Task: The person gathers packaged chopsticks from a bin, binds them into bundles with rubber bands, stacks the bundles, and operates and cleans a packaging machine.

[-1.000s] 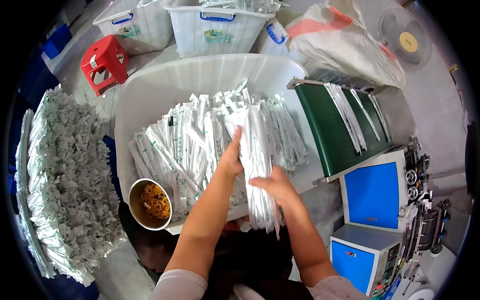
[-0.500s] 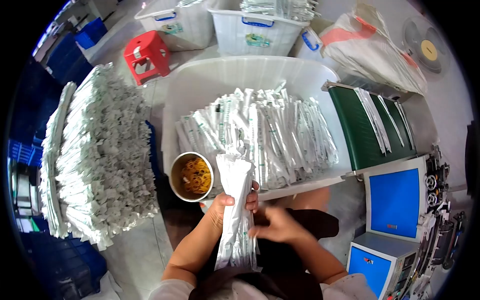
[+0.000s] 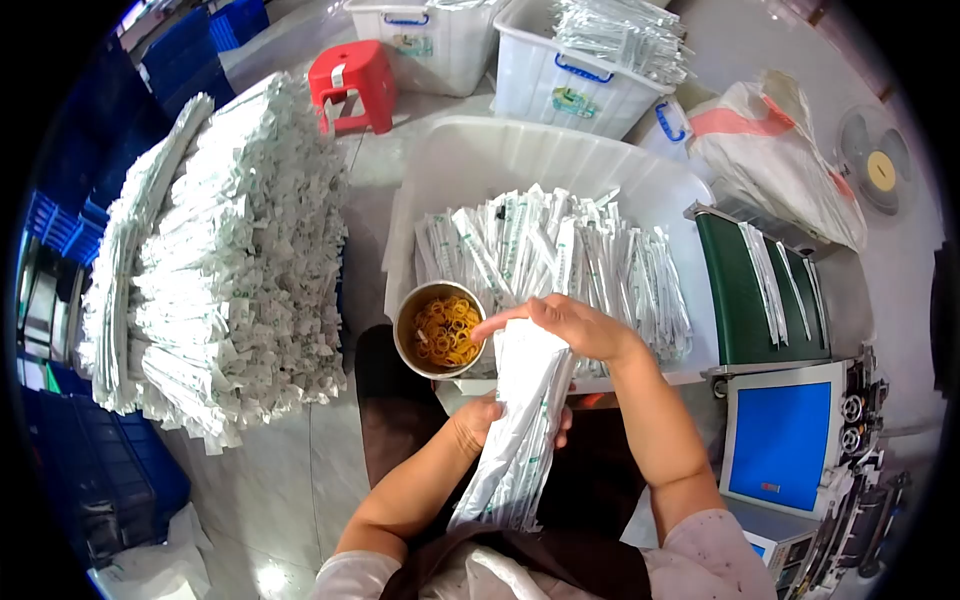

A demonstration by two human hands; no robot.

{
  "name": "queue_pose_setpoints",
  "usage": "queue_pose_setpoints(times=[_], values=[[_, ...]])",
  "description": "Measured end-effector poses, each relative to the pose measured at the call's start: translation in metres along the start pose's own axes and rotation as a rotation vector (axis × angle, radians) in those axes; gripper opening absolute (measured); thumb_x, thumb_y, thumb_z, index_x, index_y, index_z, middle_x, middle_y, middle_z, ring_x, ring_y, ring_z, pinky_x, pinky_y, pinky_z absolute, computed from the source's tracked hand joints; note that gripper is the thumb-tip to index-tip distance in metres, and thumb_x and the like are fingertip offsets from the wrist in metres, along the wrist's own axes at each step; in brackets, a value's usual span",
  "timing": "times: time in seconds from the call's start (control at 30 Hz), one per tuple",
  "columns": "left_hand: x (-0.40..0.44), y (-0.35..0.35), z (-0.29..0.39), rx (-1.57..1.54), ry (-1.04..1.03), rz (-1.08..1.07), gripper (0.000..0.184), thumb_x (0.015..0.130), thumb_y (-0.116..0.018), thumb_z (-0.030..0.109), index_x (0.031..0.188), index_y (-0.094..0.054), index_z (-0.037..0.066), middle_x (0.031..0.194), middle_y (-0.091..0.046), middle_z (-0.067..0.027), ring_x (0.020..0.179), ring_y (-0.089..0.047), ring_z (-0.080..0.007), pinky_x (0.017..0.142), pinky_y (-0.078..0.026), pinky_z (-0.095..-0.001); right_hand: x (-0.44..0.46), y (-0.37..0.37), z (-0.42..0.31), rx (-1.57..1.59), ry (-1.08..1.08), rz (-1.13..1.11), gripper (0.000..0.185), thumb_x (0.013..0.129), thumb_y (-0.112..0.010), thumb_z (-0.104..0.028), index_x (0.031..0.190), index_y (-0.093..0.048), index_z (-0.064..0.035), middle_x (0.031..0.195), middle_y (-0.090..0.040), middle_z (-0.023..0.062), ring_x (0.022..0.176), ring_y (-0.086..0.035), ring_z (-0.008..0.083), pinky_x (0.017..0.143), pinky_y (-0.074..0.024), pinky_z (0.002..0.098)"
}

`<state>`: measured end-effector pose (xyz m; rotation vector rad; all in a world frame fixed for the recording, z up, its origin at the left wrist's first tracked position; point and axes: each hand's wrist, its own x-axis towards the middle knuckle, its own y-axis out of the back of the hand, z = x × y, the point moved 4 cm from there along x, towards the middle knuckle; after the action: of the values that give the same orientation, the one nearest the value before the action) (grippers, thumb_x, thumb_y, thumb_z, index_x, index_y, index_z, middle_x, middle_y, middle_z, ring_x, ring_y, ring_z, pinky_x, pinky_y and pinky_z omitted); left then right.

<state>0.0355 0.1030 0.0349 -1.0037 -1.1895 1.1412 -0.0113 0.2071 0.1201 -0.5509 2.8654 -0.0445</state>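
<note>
My left hand (image 3: 478, 420) is closed around a bundle of long white paper-and-film packets (image 3: 520, 425), held slanting over my lap. Above the bundle's top end is my right hand (image 3: 580, 325), its fingers stretched out to the left and holding nothing I can see. Its fingertips are at the right rim of a round metal bowl (image 3: 403, 345). Yellow-orange rubber bands (image 3: 447, 332) fill part of that bowl. Behind my hands, a large translucent plastic bin (image 3: 560, 140) holds many loose packets (image 3: 630, 270) of the same kind.
A tall stack of packets (image 3: 240, 260) stands at left. Beyond it is a red stool (image 3: 352, 80). White lidless tubs (image 3: 535, 80) sit at the back. On the right, a green conveyor belt (image 3: 730, 300) carries several packets, beside a machine with blue panels (image 3: 780, 440).
My right hand has risen from beside the lower bundle to the bowl's edge. The left hand still grips the bundle. The view has shifted, so surroundings sit farther right.
</note>
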Motion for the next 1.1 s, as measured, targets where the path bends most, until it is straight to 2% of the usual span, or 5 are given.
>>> queue_pose_setpoints(times=[0.2, 0.37, 0.43, 0.63, 1.1], values=[[-0.018, -0.031, 0.028, 0.239, -0.111, 0.263, 0.070, 0.055, -0.078, 0.017, 0.113, -0.045, -0.004, 0.100, -0.054, -0.0171, 0.089, -0.058, -0.0281, 0.072, -0.052, -0.0358, 0.024, -0.024, -0.015, -0.716, 0.093, 0.167, 0.031, 0.087, -0.048, -0.030, 0.086, -0.066, -0.0047, 0.076, -0.064, 0.0083, 0.074, -0.059, 0.0156, 0.067, -0.0454, 0.0285], [-0.065, -0.038, 0.046, 0.351, -0.383, 0.446, 0.054, 0.055, -0.072, 0.005, 0.104, -0.049, -0.001, 0.085, -0.057, -0.0108, 0.076, -0.057, -0.0230, 0.068, -0.048, -0.0343, 0.084, -0.042, 0.024, 0.332, -0.106, 0.276, 0.036, 0.089, -0.043, -0.032, 0.098, -0.060, -0.0014, 0.089, -0.061, 0.0095, 0.082, -0.056, 0.0152, 0.077, -0.0421, 0.0280], [-0.094, -0.046, 0.059, 0.471, -0.587, 0.546, 0.044, 0.058, -0.066, 0.005, 0.100, -0.052, 0.000, 0.084, -0.057, -0.0101, 0.075, -0.058, -0.0210, 0.072, -0.047, -0.0334, 0.101, -0.036, 0.091, -0.970, 0.428, 0.467, 0.028, 0.080, -0.051, -0.024, 0.093, -0.060, -0.0017, 0.088, -0.061, 0.0141, 0.082, -0.058, 0.0293, 0.074, -0.0454, 0.0341], [-0.132, -0.038, 0.078, 0.606, -0.917, 0.728, 0.065, 0.058, -0.068, 0.008, 0.118, -0.042, 0.004, 0.102, -0.051, -0.0072, 0.093, -0.051, -0.0160, 0.079, -0.044, -0.0298, 0.103, -0.037, 0.121, -1.346, 0.082, 0.286, 0.024, 0.062, -0.064, -0.029, 0.059, -0.062, -0.0056, 0.059, -0.057, 0.0167, 0.060, -0.058, 0.0363, 0.056, -0.0461, 0.0428], [-0.113, -0.079, 0.071, 0.857, -0.948, 0.820, 0.048, 0.052, -0.066, 0.011, 0.098, -0.056, 0.003, 0.087, -0.058, -0.0046, 0.082, -0.055, -0.0154, 0.074, -0.044, -0.0280, 0.085, -0.021, 0.092, -0.328, 0.238, 0.483, 0.022, 0.071, -0.059, -0.006, 0.090, -0.059, 0.0052, 0.085, -0.063, 0.0107, 0.077, -0.058, 0.0162, 0.067, -0.0461, 0.0296]])
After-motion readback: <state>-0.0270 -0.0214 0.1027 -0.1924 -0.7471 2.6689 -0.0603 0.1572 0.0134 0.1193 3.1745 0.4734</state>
